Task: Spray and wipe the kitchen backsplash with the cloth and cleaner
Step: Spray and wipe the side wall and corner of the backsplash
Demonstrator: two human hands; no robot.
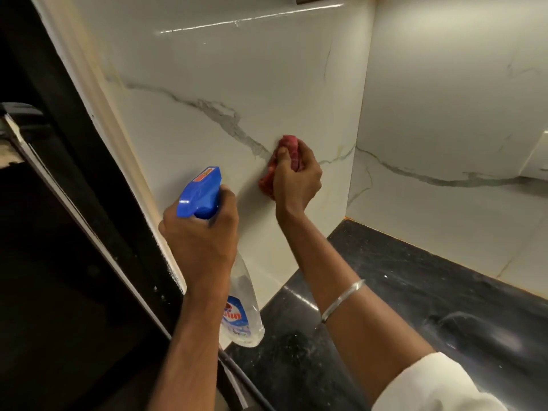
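The backsplash [213,84] is glossy white marble-look tile with grey veins, meeting a second tiled wall [450,99] at an inside corner. My right hand [296,179] presses a bunched red cloth [292,148] flat against the left panel, just left of the corner. My left hand [201,241] grips the neck of a clear spray bottle [243,310] with a blue trigger head [201,192]; the nozzle points toward the tile and the bottle hangs above the counter edge.
A black speckled countertop [415,307] runs along the foot of both walls. A dark appliance or door [59,232] with a pale trim edge fills the left side. A white rounded object [536,155] shows at the far right edge.
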